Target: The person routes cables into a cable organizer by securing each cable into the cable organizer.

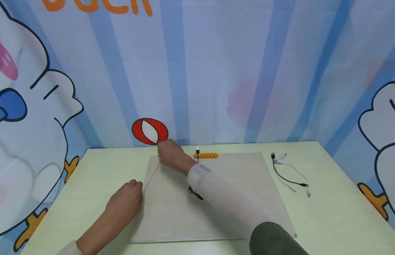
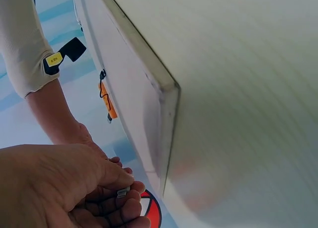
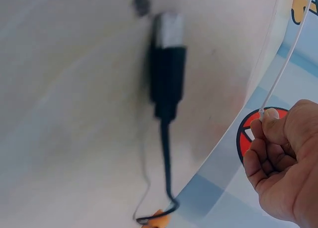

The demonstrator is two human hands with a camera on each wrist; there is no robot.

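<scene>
A thin white cable (image 1: 151, 178) runs taut between the two hands over the left edge of a pale board (image 1: 172, 219). My left hand (image 1: 125, 200), nearer the front, pinches one end, where a small metal-tipped plug (image 2: 122, 192) shows between thumb and fingers in the left wrist view. Farther back, my right hand (image 1: 173, 155) pinches the other end between thumb and forefinger. An orange cable holder (image 1: 210, 155) lies at the board's back edge with a black cable (image 1: 195, 193) through it. The right forearm partly hides this cable; its USB plug (image 3: 169, 64) is close in the right wrist view.
Right of the board, a black cable (image 1: 283, 178) and white cables (image 1: 299, 172) lie loosely on the pale table (image 1: 331, 209). A striped cartoon cloth (image 1: 210, 71) hangs behind the table and along both sides.
</scene>
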